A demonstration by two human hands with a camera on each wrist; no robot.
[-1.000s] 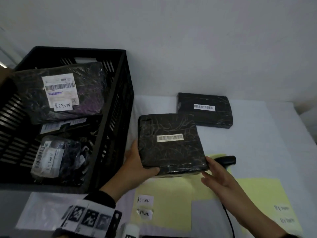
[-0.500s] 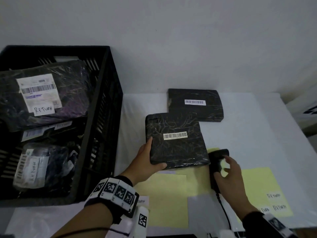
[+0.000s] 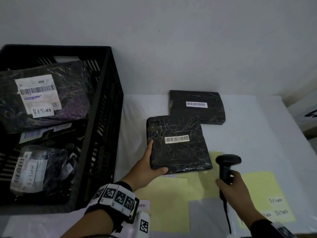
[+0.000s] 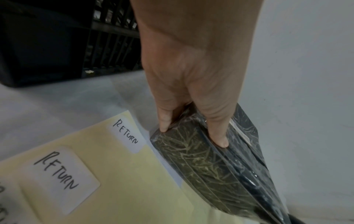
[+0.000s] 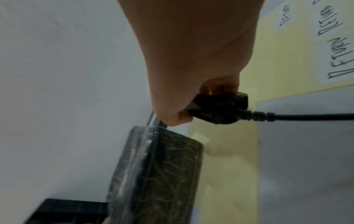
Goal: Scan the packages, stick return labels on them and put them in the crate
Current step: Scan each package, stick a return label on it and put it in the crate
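My left hand [image 3: 151, 164] grips the near left corner of a black wrapped package [image 3: 178, 145] with a white barcode strip [image 3: 176, 139], holding it tilted above the table; thumb and a finger pinch its edge [image 4: 193, 136]. My right hand [image 3: 235, 184] is curled round the handle of a black corded barcode scanner [image 3: 227, 164] just right of that package [image 5: 153, 174]; the scanner's base and cable show at the palm [image 5: 218, 109]. A second black package [image 3: 197, 107] lies flat behind. The black crate [image 3: 106, 117] at left holds several packages marked RETURN [image 3: 42, 111].
Yellow backing sheets [image 3: 168, 203] carrying white RETURN labels [image 4: 125, 135] lie on the white table in front of me, with more labels [image 3: 276, 201] on the sheet at right. A white wall stands close behind. The scanner cable [image 3: 227, 219] trails toward me.
My right hand left the package's right corner, took hold of the scanner and lifted it upright off the table. The left hand kept the package, now held by it alone.
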